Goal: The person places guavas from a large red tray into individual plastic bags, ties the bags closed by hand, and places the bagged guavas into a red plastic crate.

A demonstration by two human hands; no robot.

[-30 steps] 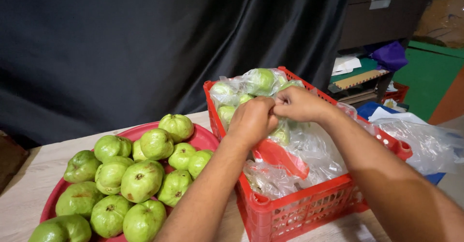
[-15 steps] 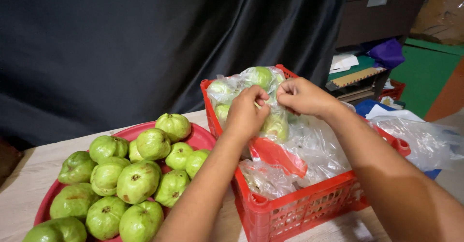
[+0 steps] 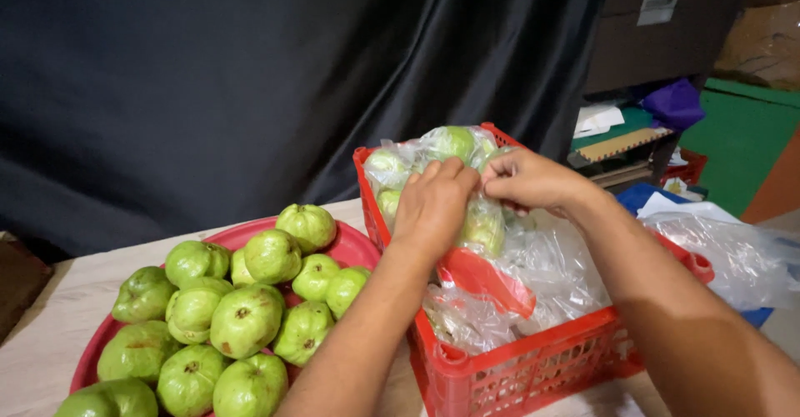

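Observation:
Over a red plastic crate point(image 3: 533, 367), my left hand point(image 3: 433, 204) and my right hand point(image 3: 529, 179) pinch the top of a clear plastic bag point(image 3: 483, 221) with a green guava inside. The fingertips of both hands meet at the bag's neck. More bagged guavas point(image 3: 450, 144) lie at the crate's far end. Loose clear bags point(image 3: 554, 275) and a red scoop-like piece point(image 3: 487, 279) fill the near part of the crate.
A round red tray point(image 3: 350, 246) with several loose green guavas point(image 3: 246, 317) sits left of the crate on a pale wooden table point(image 3: 58, 309). A black curtain hangs behind. Clear plastic sheets point(image 3: 733, 254) lie at the right, and shelves with papers stand beyond.
Both hands have stayed at the bag's top, working its neck; the view has shifted slightly, and the bagged guava hangs a little lower under the fingers.

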